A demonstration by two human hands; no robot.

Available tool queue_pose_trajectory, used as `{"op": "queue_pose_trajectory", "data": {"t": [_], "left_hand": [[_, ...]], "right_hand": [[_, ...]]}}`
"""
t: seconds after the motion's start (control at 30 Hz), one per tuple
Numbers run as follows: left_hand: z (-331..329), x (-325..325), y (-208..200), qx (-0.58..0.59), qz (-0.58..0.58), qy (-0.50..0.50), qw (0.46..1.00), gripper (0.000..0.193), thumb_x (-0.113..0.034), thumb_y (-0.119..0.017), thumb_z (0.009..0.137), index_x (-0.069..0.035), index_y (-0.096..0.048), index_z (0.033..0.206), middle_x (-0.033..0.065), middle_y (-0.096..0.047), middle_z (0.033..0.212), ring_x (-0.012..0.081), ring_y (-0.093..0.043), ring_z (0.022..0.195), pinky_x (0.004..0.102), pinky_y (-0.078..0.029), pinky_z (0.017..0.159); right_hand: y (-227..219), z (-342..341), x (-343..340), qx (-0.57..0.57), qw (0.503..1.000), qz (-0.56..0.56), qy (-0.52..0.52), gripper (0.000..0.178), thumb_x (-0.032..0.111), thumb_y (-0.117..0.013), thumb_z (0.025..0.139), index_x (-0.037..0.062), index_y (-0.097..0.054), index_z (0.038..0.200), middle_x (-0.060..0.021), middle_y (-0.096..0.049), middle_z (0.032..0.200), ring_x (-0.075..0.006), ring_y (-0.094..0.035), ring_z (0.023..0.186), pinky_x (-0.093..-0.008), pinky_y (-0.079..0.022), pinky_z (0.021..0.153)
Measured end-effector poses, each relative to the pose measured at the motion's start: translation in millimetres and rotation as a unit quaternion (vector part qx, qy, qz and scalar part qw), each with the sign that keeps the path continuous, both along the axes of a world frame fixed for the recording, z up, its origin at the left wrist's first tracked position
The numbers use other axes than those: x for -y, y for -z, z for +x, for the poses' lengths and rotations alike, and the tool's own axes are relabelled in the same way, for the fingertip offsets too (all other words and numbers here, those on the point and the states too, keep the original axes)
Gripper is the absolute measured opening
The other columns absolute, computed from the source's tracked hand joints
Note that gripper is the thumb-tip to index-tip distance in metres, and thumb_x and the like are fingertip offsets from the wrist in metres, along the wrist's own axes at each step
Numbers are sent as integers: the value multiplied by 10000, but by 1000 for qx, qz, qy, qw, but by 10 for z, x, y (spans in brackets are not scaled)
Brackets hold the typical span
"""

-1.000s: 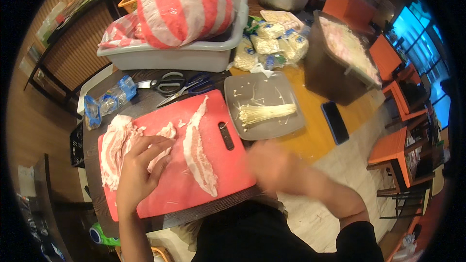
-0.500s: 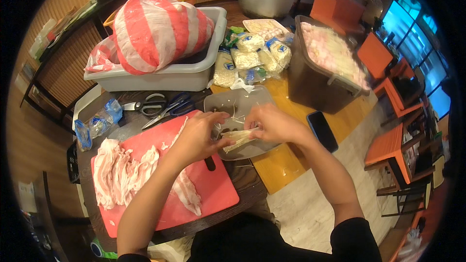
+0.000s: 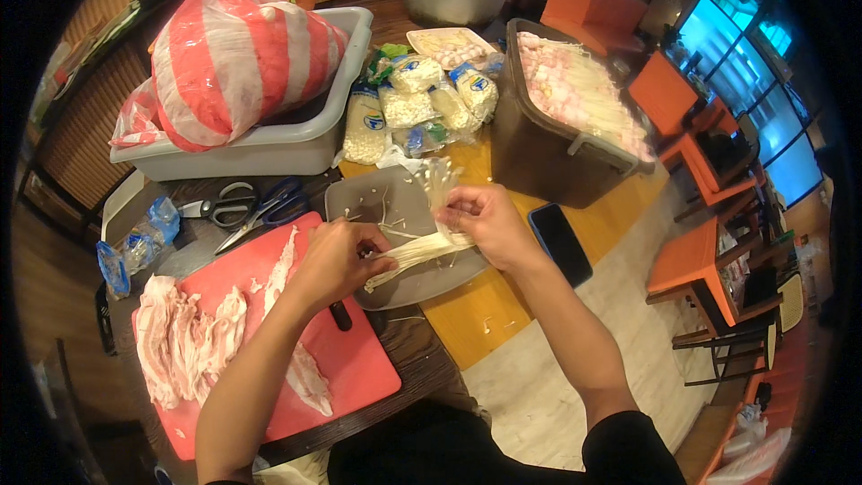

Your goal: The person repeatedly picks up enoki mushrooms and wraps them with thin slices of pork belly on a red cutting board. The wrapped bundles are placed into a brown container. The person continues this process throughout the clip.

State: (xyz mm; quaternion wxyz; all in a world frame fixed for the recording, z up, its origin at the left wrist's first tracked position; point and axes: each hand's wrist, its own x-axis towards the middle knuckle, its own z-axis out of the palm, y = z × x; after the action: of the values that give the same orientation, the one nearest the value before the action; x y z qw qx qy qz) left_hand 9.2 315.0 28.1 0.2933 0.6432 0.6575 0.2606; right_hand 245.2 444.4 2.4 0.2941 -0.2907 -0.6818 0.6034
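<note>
Over a grey tray (image 3: 355, 193), my right hand (image 3: 485, 220) pinches a small bunch of enoki mushrooms (image 3: 438, 187), caps pointing up and away. My left hand (image 3: 337, 256) is closed at the tray's left side, thumb and fingers on the stem ends of a longer enoki bundle (image 3: 415, 254) lying across the tray. Loose enoki strands are scattered in the tray. Under my left forearm is a red cutting board (image 3: 364, 368) with a pile of thin raw meat slices (image 3: 180, 337). One separate slice (image 3: 308, 382) lies partly hidden beneath the forearm.
Two pairs of scissors (image 3: 235, 207) and a crumpled plastic wrapper (image 3: 144, 238) lie left. Behind stand a grey bin (image 3: 269, 157) with a striped bag (image 3: 238, 54), packaged enoki (image 3: 413, 103), and a brown tub (image 3: 548, 139) of filled rolls. A phone (image 3: 561, 242) lies right.
My right hand has lifted a small bunch of enoki up from the bundle, caps now showing. My left hand stays at the bundle's other end. The whole view has shifted slightly.
</note>
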Motion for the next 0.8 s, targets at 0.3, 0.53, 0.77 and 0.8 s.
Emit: {"op": "queue_pose_trajectory", "data": {"t": [0.3, 0.53, 0.77, 0.8], "left_hand": [[-39, 155, 56, -116, 181, 16, 976, 319, -213, -895, 831, -80, -810, 1108, 143, -783, 1089, 355, -679, 1115, 480, -482, 987], [-956, 1673, -732, -165, 277, -241, 915, 211, -71, -772, 947, 8, -770, 1143, 159, -760, 1004, 273, -695, 863, 379, -535, 810], [-274, 2530, -197, -114, 182, -158, 964, 374, -9, -811, 850, -25, -764, 1221, 143, -743, 1163, 338, -690, 1073, 434, -550, 955], [-210, 2506, -67, -105, 175, -146, 968, 394, -30, -832, 826, -49, -762, 1214, 130, -723, 1166, 335, -674, 1084, 439, -547, 940]], "right_hand": [[-1289, 99, 167, -95, 971, 197, 96, 204, 78, -824, 973, 11, -767, 1156, -19, -783, 1040, -86, -702, 896, -254, -554, 807], [-773, -1012, 1796, 61, 850, 474, -224, 194, 41, -743, 920, -4, -698, 1103, -168, -667, 1096, -328, -668, 1064, -437, -555, 912], [-387, -773, 2140, -17, 894, 419, -157, 257, 9, -769, 892, 2, -679, 1133, -165, -648, 1062, -368, -653, 973, -465, -550, 887], [-370, -682, 2197, 50, 898, 402, -173, 262, -1, -774, 888, 2, -678, 1132, -163, -645, 1048, -368, -652, 959, -462, -551, 873]]}}
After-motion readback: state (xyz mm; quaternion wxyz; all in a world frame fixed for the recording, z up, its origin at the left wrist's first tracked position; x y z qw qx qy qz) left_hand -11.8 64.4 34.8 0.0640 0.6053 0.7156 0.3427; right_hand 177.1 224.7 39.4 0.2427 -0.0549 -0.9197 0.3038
